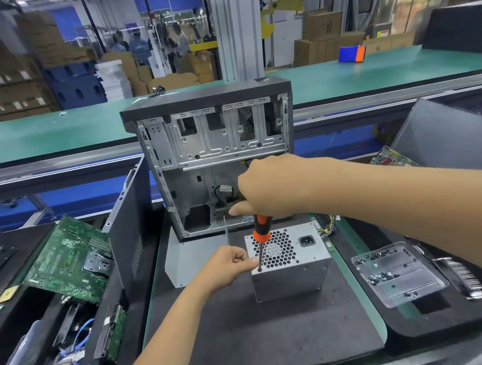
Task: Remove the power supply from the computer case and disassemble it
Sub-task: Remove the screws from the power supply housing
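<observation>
Grey power supply (pixel 291 267) mid-mat, open mat (pixel 245 338) in front; right hand (pixel 269 190) grasping screwdriver (pixel 262 232), left hand (pixel 228 266) pinching its shaft at the supply's near-left corner

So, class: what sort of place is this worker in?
Probably an electronics dismantling line in a factory or warehouse: a green conveyor belt, stacked cardboard boxes, and bins of pulled circuit boards beside a stripped computer case.

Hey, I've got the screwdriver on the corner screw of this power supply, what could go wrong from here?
1. The power supply stands on end on the mat, and the left hand only pinches the screwdriver shaft near the tip, so pressure from the right hand might tip it.
2. The tip could slip off the corner screw towards the left fingers.
3. A freed screw may roll away; the screw tray sits off to the right.
</observation>
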Demonstrator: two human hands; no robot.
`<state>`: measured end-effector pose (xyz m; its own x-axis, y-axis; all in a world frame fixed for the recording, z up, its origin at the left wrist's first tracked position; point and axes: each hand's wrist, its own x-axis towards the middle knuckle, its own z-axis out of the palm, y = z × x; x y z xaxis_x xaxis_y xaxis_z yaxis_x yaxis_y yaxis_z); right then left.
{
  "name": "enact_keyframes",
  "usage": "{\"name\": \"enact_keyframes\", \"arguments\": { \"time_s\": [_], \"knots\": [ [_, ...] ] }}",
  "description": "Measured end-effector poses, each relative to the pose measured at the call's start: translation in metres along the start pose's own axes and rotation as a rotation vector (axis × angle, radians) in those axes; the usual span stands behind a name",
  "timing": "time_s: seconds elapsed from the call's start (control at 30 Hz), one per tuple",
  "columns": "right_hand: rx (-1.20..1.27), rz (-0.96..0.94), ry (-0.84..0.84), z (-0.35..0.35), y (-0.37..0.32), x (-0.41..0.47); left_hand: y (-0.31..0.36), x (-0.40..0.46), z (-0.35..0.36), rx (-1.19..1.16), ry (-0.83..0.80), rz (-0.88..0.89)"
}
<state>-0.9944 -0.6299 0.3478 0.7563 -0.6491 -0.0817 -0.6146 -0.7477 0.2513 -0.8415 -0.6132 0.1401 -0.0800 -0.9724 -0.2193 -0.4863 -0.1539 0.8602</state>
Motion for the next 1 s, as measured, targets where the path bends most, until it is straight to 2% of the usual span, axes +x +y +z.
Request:
{"name": "enact_keyframes", "arguments": {
  "time_s": [0.07,0.17,0.33,0.47,0.57,0.67,0.77,1.0],
  "knots": [
    [-0.066,-0.063,0.018,-0.001,-0.001,0.000,0.000,0.000,0.001,-0.053,-0.017,-0.015],
    [-0.086,-0.184,-0.055,-0.003,0.005,0.000,-0.001,0.000,0.001,-0.122,-0.038,-0.043],
    [0.021,-0.383,-0.126,-0.007,0.017,-0.001,-0.003,-0.006,0.004,-0.241,-0.106,-0.085],
    [0.213,-0.321,-0.097,-0.004,0.017,0.001,-0.001,-0.006,0.004,-0.222,-0.092,-0.095],
    [0.356,-0.094,-0.123,-0.001,0.017,0.001,0.001,-0.006,0.004,-0.225,-0.082,-0.114],
    [0.026,0.009,-0.017,0.003,0.014,0.005,0.003,-0.007,0.005,-0.260,-0.074,-0.138],
    [-0.032,0.045,0.066,0.007,0.011,0.009,0.004,-0.007,0.006,-0.291,-0.074,-0.152],
    [-0.203,-0.228,0.066,0.003,0.006,0.006,0.002,-0.007,0.005,-0.290,-0.084,-0.144]
  ]
}}
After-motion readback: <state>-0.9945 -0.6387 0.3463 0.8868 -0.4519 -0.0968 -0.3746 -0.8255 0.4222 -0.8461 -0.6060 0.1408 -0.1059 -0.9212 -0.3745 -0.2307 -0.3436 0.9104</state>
